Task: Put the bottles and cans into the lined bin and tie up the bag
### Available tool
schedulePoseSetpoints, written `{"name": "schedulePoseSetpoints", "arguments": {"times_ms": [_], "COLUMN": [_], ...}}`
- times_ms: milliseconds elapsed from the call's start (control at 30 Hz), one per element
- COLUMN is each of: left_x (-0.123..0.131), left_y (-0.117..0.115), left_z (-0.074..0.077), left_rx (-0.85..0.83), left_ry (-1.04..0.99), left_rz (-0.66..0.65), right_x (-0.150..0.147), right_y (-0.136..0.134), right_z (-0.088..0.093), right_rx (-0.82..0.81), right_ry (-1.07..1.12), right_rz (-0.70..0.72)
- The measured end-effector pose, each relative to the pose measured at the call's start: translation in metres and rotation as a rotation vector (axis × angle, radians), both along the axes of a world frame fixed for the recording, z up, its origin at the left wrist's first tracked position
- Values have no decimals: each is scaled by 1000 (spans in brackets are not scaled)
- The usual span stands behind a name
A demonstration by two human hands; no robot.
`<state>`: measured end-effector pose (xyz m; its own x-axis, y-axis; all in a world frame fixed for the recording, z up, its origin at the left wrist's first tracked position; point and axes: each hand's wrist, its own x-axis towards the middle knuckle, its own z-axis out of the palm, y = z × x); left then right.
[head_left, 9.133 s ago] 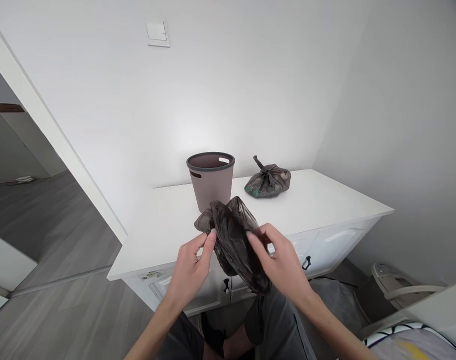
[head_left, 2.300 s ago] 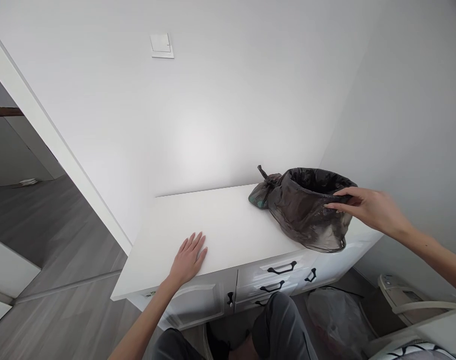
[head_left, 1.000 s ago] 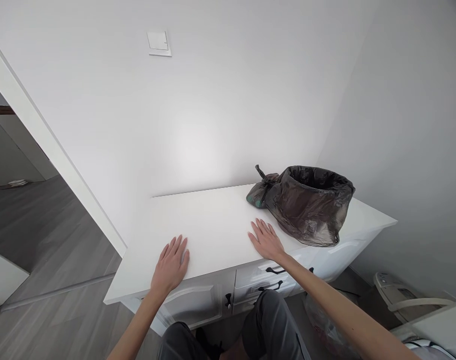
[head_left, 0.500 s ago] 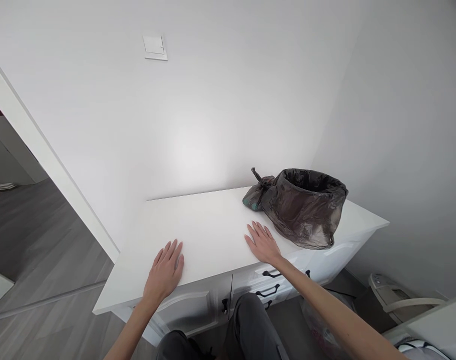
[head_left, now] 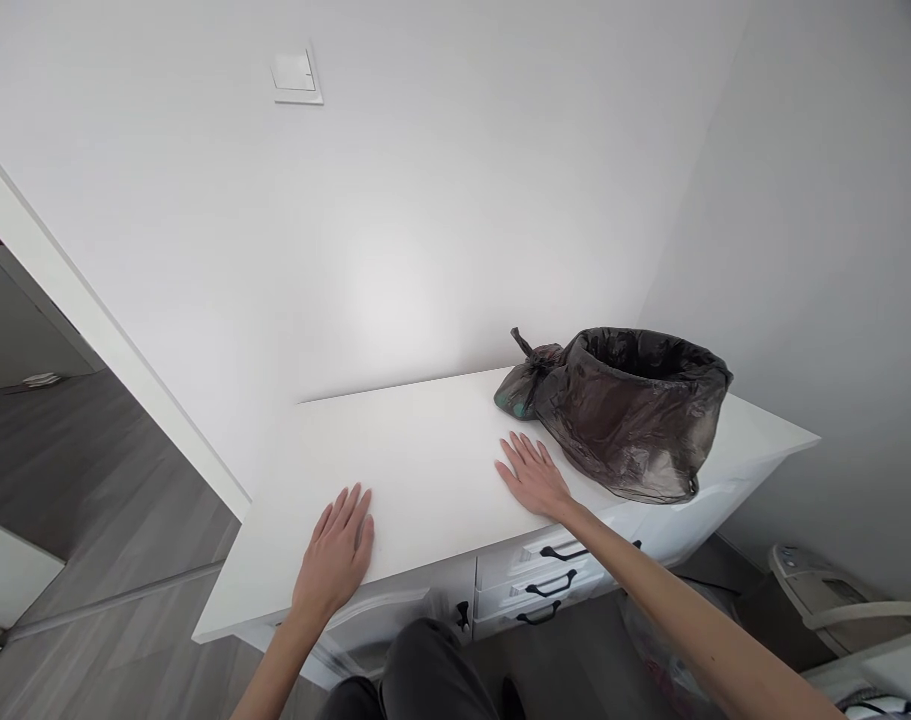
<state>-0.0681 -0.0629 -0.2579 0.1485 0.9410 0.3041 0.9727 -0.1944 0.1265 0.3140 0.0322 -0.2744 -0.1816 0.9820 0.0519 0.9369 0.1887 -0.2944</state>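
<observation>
Palm down on the white top of a cabinet (head_left: 425, 440), my left hand (head_left: 336, 550) lies open near the front edge, on the left side. My right hand (head_left: 534, 478) also rests flat on the top, fingers spread, just left of a bin lined with a dark translucent plastic bag (head_left: 635, 420). The bag is folded over the rim and its mouth faces up. Beside the bin, towards the wall, is a small knotted dark bag (head_left: 526, 385) with something greenish showing through. Neither hand holds anything.
Black-handled drawers (head_left: 549, 585) and a door form the cabinet's front, close to my knees (head_left: 425, 670). A light switch (head_left: 296, 75) is on the wall behind. At lower right stand a pale appliance (head_left: 819, 590) and a clear plastic bag (head_left: 661, 650) on the floor. A doorway opens at left.
The view has shifted slightly, so the bin and cabinet appear a little farther right. My knees have moved left in the picture. Both hands stay flat on the cabinet top.
</observation>
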Motion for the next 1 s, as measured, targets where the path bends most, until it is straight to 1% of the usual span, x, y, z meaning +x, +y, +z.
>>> {"name": "schedulePoseSetpoints", "arguments": {"times_ms": [167, 400, 533, 767, 867, 1000], "left_x": [-4, -6, -5, -8, -9, -8], "left_y": [2, 0, -1, -1, -3, -4], "left_z": [-3, -7, -8, -8, -6, -4], "left_rx": [54, 95, 102, 170, 160, 101], "left_ry": [23, 78, 98, 127, 118, 91], "left_rz": [-9, -10, -2, -31, -42, -30], "right_x": [0, -3, -2, -5, -6, -3], "right_y": [2, -2, -1, 1, 2, 5], "right_z": [0, 2, -1, -2, -8, -22], "right_rx": [22, 32, 55, 97, 132, 192], "right_ry": [-7, 4, 9, 6, 17, 37], "right_rz": [14, 19, 21, 25, 20, 25]}}
